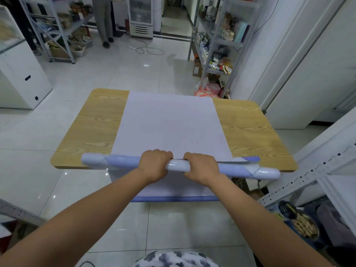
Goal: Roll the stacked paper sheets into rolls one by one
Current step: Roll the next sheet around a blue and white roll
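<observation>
Head view, looking fwd and down. Wood-grain tabletop (96, 122) carries the stacked paper sheets (169, 122), white, lying flat down its centre from far edge to near edge; the near part hangs over the front edge and ends in a blue strip (173, 199). A paper roll (119, 163), pale blue w/ glossy white ends, lies crosswise on the sheets along the near edge of the tabletop; both ends stick out past the sheets' sides, and the right end overhangs the front edge. Left hand (156, 165) and right hand (202, 167) sit side by side at the roll's middle, fingers curled over its far side, each clamped on the roll, w/ a short glossy stretch of roll showing between them. Both forearms are bare. Bkgd: tiled floor (115, 78); metal shelving w/ goods at right (217, 45) and at left (63, 26); glass-door fridge (141, 16) at the far wall; white cable (148, 50) on the floor; a person's legs (104, 20) standing near the left shelving. Lower right: a bowl (304, 226) of tan items, contents not identifiable.
</observation>
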